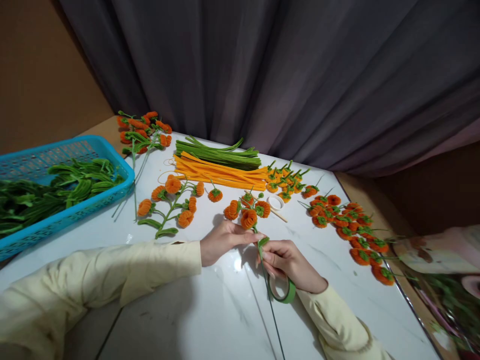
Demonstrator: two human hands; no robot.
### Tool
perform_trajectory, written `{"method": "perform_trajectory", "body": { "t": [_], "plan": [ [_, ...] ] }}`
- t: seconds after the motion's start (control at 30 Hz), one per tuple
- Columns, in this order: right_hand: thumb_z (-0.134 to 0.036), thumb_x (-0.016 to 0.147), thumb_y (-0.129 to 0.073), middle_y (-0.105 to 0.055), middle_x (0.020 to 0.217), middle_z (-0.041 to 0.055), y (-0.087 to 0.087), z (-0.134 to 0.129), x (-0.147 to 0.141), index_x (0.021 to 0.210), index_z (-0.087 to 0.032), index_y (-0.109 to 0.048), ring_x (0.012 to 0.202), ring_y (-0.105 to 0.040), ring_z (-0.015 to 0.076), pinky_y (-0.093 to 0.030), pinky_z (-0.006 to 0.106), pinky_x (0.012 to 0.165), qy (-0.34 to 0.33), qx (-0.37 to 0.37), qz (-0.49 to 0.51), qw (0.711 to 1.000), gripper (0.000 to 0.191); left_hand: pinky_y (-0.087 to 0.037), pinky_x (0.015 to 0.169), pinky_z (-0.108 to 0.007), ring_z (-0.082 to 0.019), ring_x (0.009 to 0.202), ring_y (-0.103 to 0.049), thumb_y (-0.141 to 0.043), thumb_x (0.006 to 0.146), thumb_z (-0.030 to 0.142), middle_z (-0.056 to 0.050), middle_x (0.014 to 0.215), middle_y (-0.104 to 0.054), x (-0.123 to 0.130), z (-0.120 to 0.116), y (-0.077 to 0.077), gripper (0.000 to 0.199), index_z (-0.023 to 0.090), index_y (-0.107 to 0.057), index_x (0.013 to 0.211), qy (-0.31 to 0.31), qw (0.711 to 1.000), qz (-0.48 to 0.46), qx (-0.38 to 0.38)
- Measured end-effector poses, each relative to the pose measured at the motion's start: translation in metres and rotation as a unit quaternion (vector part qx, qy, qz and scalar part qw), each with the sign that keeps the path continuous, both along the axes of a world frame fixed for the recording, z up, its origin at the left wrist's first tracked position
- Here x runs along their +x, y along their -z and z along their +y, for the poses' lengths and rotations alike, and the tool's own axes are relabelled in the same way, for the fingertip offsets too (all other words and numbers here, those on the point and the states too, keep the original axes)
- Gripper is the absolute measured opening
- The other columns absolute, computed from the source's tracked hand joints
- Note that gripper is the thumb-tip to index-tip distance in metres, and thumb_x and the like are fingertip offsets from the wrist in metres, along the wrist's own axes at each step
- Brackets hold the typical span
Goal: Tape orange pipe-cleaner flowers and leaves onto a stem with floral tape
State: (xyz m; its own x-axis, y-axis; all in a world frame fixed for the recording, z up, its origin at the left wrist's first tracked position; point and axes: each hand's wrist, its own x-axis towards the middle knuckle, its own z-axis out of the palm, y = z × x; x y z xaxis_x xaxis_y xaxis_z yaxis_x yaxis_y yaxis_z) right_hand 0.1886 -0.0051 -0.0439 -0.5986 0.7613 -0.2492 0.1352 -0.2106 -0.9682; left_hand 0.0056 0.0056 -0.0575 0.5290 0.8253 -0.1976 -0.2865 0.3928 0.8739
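Observation:
My left hand (222,242) pinches the stem of a spray of orange pipe-cleaner flowers (249,218) just below its blooms. Several fuzzy orange heads and a small green bud top this spray. Its thin dark stem (276,320) runs down toward the front of the table. My right hand (294,264) grips the same stem a little lower, fingers closed around it by a green strip. A roll of green floral tape (289,293) hangs at the right palm, partly hidden by the fingers. Left of the hands lies another flower branch (169,210) with leaves.
A blue basket (125,182) of green leaves stands at left. Green pipe cleaners (221,156) and orange-yellow ones (221,171) lie at the back. Loose orange flowers (343,217) line the right edge. A white ring (275,202) and thin stick (280,216) lie beyond the hands. Dark curtain (240,65) behind.

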Motion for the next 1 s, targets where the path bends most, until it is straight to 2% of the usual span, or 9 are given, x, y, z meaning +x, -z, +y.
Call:
{"method": "perform_trajectory", "body": {
  "t": [0.1, 0.2, 0.3, 0.4, 0.47, 0.57, 0.77, 0.9, 1.0],
  "plan": [
    [-0.046, 0.078, -0.062, -0.045, 0.041, -0.0047, 0.007, -0.001, -0.001, 0.066, -0.010, -0.060, 0.030, -0.024, 0.0030, -0.014, 0.018, 0.032, 0.004, -0.040, 0.035, 0.999, 0.038, -0.041, 0.073, -0.027, -0.014, 0.072, -0.055, -0.070, 0.069, 0.036, -0.004, 0.070, -0.065, 0.000, 0.000, 0.002, 0.027, 0.010, -0.071, 0.077, 0.005, 1.000, 0.000, -0.012],
    [-0.044, 0.076, -0.065, -0.046, 0.040, -0.0043, 0.009, -0.001, -0.001, 0.065, -0.009, -0.060, 0.028, -0.023, 0.0022, -0.012, 0.018, 0.031, 0.009, -0.064, 0.056, 0.996, 0.037, -0.041, 0.075, -0.027, -0.014, 0.073, -0.056, -0.071, 0.069, 0.035, -0.004, 0.071, -0.066, 0.001, 0.000, 0.001, 0.025, 0.011, -0.071, 0.074, 0.002, 1.000, 0.006, -0.008],
    [-0.042, 0.076, -0.066, -0.046, 0.040, -0.0039, 0.010, -0.001, 0.000, 0.065, -0.009, -0.060, 0.028, -0.023, 0.0018, -0.011, 0.017, 0.031, 0.009, -0.077, 0.071, 0.994, 0.036, -0.041, 0.082, -0.028, -0.016, 0.082, -0.058, -0.070, 0.069, 0.033, -0.005, 0.078, -0.068, 0.002, 0.000, -0.001, 0.022, 0.012, -0.071, 0.069, -0.006, 1.000, -0.007, 0.018],
    [-0.041, 0.075, -0.067, -0.045, 0.039, -0.0041, 0.011, -0.002, 0.000, 0.064, -0.010, -0.060, 0.028, -0.023, 0.0015, -0.010, 0.017, 0.031, 0.014, -0.092, 0.076, 0.993, 0.034, -0.041, 0.087, -0.029, -0.018, 0.089, -0.059, -0.071, 0.068, 0.032, -0.005, 0.087, -0.070, 0.002, 0.000, 0.000, 0.022, 0.014, -0.072, 0.080, 0.006, 0.999, -0.013, 0.049],
    [-0.042, 0.076, -0.066, -0.044, 0.038, -0.0040, 0.013, -0.002, 0.000, 0.063, -0.009, -0.060, 0.028, -0.022, 0.0015, -0.009, 0.017, 0.031, 0.008, -0.097, 0.074, 0.993, 0.035, -0.042, 0.087, -0.029, -0.019, 0.090, -0.059, -0.072, 0.067, 0.031, -0.005, 0.089, -0.070, 0.001, 0.000, 0.001, 0.025, 0.014, -0.072, 0.086, 0.012, 0.998, -0.013, 0.065],
    [-0.041, 0.077, -0.066, -0.043, 0.038, -0.0042, 0.015, -0.002, -0.002, 0.063, -0.009, -0.061, 0.028, -0.022, 0.0012, -0.010, 0.017, 0.031, -0.001, -0.098, 0.079, 0.992, 0.035, -0.042, 0.087, -0.029, -0.020, 0.091, -0.059, -0.071, 0.067, 0.031, -0.006, 0.087, -0.070, -0.001, 0.001, 0.002, 0.021, 0.013, -0.073, 0.080, 0.015, 0.996, -0.021, 0.081],
    [-0.039, 0.076, -0.067, -0.044, 0.037, -0.0043, 0.015, -0.002, -0.004, 0.062, -0.009, -0.061, 0.027, -0.022, 0.0009, -0.010, 0.016, 0.031, 0.019, -0.110, 0.100, 0.989, 0.034, -0.041, 0.086, -0.029, -0.019, 0.089, -0.059, -0.071, 0.068, 0.035, -0.007, 0.088, -0.070, -0.002, 0.003, 0.002, 0.026, 0.013, -0.073, 0.081, 0.013, 0.999, -0.012, 0.037],
    [-0.037, 0.075, -0.068, -0.048, 0.040, -0.0030, 0.018, -0.002, -0.003, 0.061, -0.009, -0.060, 0.026, -0.021, 0.0000, -0.008, 0.016, 0.029, 0.035, -0.121, 0.130, 0.983, 0.032, -0.042, 0.073, -0.025, -0.015, 0.079, -0.058, -0.066, 0.072, 0.035, -0.006, 0.084, -0.069, -0.003, 0.002, 0.003, 0.030, 0.012, -0.071, 0.091, 0.005, 1.000, -0.011, 0.002],
    [-0.035, 0.074, -0.069, -0.049, 0.041, -0.0025, 0.021, -0.002, -0.001, 0.061, -0.010, -0.060, 0.026, -0.021, -0.0001, -0.008, 0.016, 0.028, 0.046, -0.124, 0.144, 0.981, 0.030, -0.040, 0.059, -0.023, -0.012, 0.063, -0.055, -0.062, 0.074, 0.034, -0.004, 0.068, -0.064, -0.007, -0.001, -0.003, 0.025, 0.010, -0.068, 0.072, -0.030, 0.995, 0.054, 0.079]
  ]
}}
